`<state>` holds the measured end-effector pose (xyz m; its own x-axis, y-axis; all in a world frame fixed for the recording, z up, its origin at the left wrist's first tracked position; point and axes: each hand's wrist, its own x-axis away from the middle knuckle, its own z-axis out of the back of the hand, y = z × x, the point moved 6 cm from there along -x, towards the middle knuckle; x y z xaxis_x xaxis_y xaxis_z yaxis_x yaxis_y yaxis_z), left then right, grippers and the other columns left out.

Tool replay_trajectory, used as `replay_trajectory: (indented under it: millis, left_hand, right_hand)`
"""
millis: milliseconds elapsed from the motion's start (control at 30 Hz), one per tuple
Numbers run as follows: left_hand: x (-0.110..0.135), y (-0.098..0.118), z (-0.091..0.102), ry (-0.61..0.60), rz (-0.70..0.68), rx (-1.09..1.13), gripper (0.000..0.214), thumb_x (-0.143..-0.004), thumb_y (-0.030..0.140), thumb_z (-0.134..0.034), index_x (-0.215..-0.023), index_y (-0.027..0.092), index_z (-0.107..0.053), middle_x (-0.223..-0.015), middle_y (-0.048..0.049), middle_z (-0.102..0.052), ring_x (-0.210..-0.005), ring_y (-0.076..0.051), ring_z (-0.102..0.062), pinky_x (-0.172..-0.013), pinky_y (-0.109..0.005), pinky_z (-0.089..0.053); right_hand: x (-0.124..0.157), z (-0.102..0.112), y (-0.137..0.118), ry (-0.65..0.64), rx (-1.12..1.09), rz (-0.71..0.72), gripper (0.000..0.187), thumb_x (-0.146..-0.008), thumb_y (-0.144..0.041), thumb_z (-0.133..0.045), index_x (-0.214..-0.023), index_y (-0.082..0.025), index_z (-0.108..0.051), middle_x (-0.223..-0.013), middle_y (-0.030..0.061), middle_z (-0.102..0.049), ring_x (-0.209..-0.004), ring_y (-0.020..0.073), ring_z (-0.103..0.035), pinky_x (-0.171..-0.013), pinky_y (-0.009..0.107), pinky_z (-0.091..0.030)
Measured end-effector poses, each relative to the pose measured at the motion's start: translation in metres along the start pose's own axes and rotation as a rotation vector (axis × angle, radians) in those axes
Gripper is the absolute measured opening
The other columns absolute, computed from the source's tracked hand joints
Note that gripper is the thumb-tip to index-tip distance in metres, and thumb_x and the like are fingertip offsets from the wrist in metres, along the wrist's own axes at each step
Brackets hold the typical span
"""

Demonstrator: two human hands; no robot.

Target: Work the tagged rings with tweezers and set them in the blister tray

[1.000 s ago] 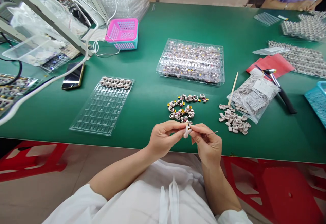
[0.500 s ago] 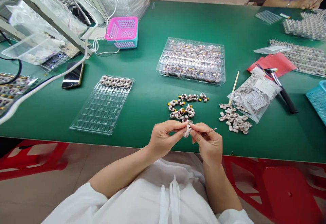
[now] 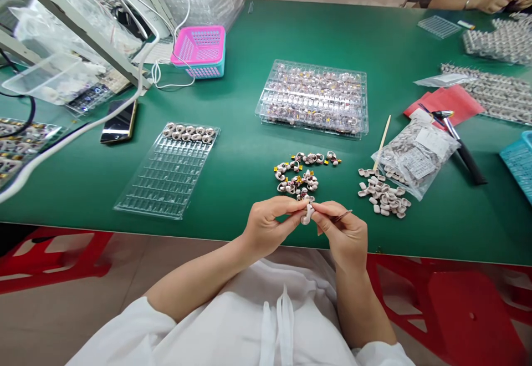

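Note:
Between the fingertips of both hands is a small beige curved plastic part [image 3: 307, 214], upright, close to the table's near edge. My left hand [image 3: 270, 224] pinches it from one side, thumb and forefinger closed. From the other side my right hand [image 3: 343, 235] grips it, and a thin, pointed metal tool [image 3: 344, 215] sticks out between that hand's fingers; its kind is hard to make out. Just beyond the fingertips lie several beige curved pieces with yellow tabs [image 3: 297, 180]. A heap of small beige caps [image 3: 384, 197] lies to the right of my right hand.
A clear tray [image 3: 162, 177] on the left has beige pieces in its top rows. Filled clear trays [image 3: 311, 100] stand mid-table. Right: a plastic bag of parts [image 3: 415, 150], a black-handled tool [image 3: 467, 161], a wooden stick [image 3: 382, 141]. A phone [image 3: 120, 122] and pink basket [image 3: 199, 47] lie left; a co-worker's hand [image 3: 494, 1] is far right.
My right hand has shifted slightly right, and the held part has turned and moved a little. My left hand stays nearly still. The co-worker's hands at the far right have moved.

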<state>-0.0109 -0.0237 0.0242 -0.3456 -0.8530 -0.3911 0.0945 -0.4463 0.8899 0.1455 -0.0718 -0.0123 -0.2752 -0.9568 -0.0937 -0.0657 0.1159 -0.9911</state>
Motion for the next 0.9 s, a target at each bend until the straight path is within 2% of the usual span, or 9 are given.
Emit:
replay_trajectory:
  millis: [267, 467, 667, 900]
  left_hand:
    - [0.0, 0.002, 0.0, -0.051, -0.023, -0.004, 0.023, -0.087, 0.009, -0.067, -0.106, 0.018, -0.077, -0.088, -0.0063, -0.08, -0.077, -0.014, -0.074, -0.072, -0.022, -0.06]
    - [-0.001, 0.006, -0.002, -0.094, -0.051, -0.008, 0.026, -0.089, 0.008, -0.063, -0.11, 0.018, -0.075, -0.088, -0.0063, -0.079, -0.077, -0.013, -0.073, -0.073, -0.021, -0.059]
    - [0.002, 0.009, -0.003, -0.123, -0.087, -0.034, 0.029, -0.091, 0.006, -0.059, -0.113, 0.016, -0.073, -0.09, -0.0081, -0.077, -0.079, -0.013, -0.072, -0.074, -0.022, -0.058]
    - [0.001, 0.012, -0.003, -0.091, -0.075, -0.045, 0.024, -0.088, 0.012, -0.067, -0.109, 0.018, -0.075, -0.088, -0.0075, -0.078, -0.077, -0.014, -0.073, -0.074, -0.023, -0.058]
  right_hand:
    - [-0.003, -0.001, -0.001, -0.071, 0.029, -0.129, 0.02, -0.083, -0.026, -0.074, -0.102, -0.028, -0.078, -0.081, -0.0005, -0.07, -0.055, 0.0073, -0.055, -0.047, 0.019, -0.051]
    - [-0.003, 0.0, 0.0, -0.132, 0.025, -0.123, 0.02, -0.086, -0.026, -0.071, -0.105, -0.03, -0.078, -0.088, 0.0006, -0.069, -0.058, 0.0078, -0.056, -0.05, 0.02, -0.05]
    - [-0.003, 0.001, 0.0, -0.15, 0.055, -0.106, 0.019, -0.088, -0.027, -0.069, -0.105, -0.027, -0.077, -0.087, 0.0023, -0.068, -0.061, 0.0099, -0.056, -0.051, 0.022, -0.05]
    - [-0.001, 0.001, -0.002, -0.167, 0.112, -0.047, 0.02, -0.09, -0.028, -0.067, -0.107, -0.027, -0.075, -0.088, 0.0032, -0.066, -0.063, 0.0112, -0.055, -0.05, 0.022, -0.045]
